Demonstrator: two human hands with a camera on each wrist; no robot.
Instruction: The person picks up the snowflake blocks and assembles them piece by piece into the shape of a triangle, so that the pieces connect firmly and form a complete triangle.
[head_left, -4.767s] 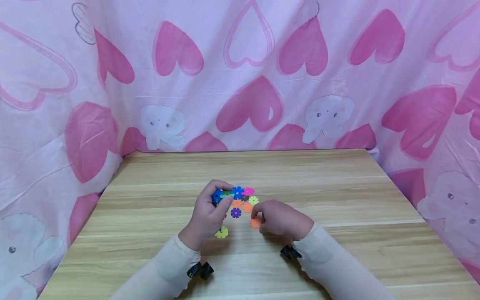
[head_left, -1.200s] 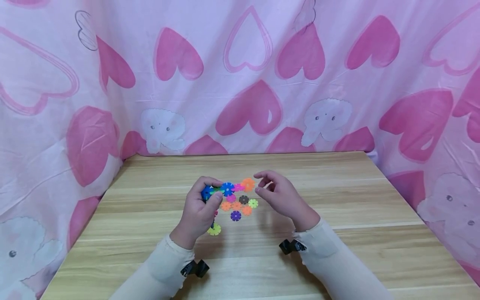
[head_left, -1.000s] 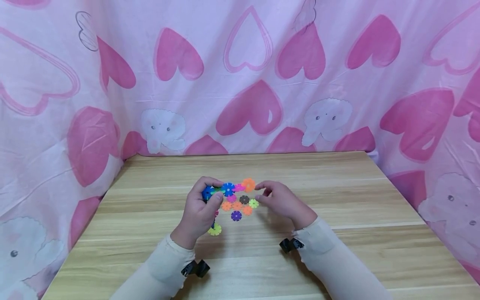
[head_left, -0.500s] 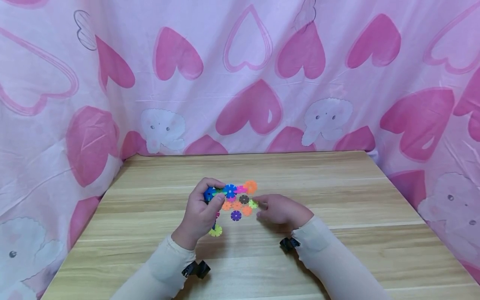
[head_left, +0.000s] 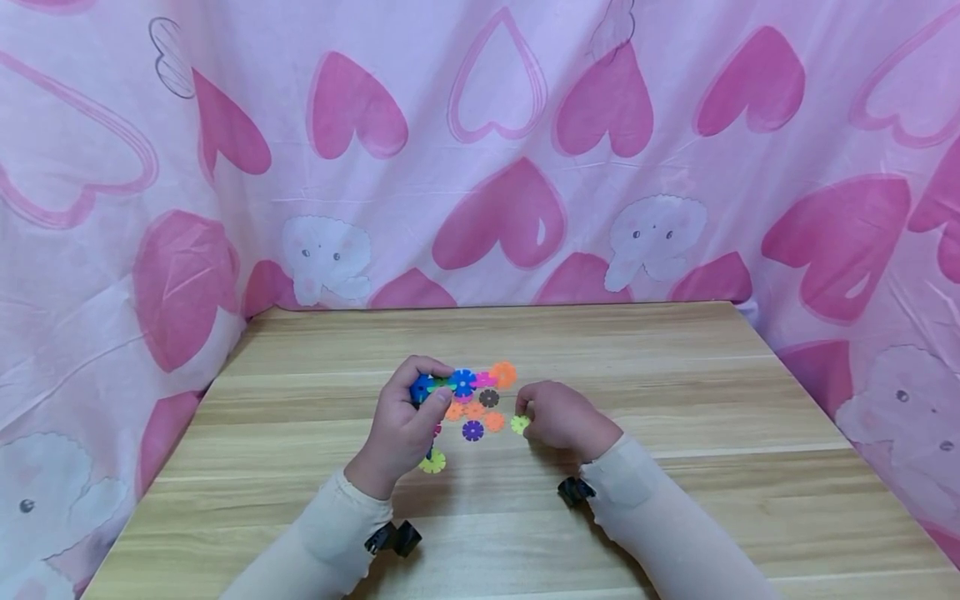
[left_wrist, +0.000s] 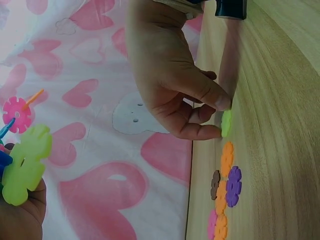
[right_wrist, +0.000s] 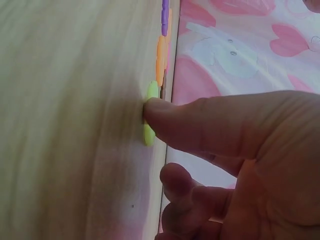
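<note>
My left hand [head_left: 401,427] grips a joined chain of notched plastic snowflake discs [head_left: 462,383] above the table. Blue, pink and orange discs run along its top, with the orange disc [head_left: 504,374] at the right end. A yellow-green disc [head_left: 432,462] hangs at its lower end, large in the left wrist view. With thumb and index finger my right hand [head_left: 567,419] pinches a loose yellow-green snowflake disc [head_left: 520,425] at the tabletop. The right wrist view has the thumb over that disc [right_wrist: 149,136]. My left palm hides part of the chain.
Loose snowflake discs lie between the hands: a purple disc [head_left: 472,431], a brown disc [head_left: 489,398], a pink one and several orange discs [head_left: 494,422]. The wooden table [head_left: 675,367] reaches back to a pink heart-print curtain [head_left: 495,208].
An orange disc, earlier under my right hand, now sits on the chain's pink end. My right hand has come down and drawn the loose yellow-green disc right and nearer. The left hand keeps its grip.
</note>
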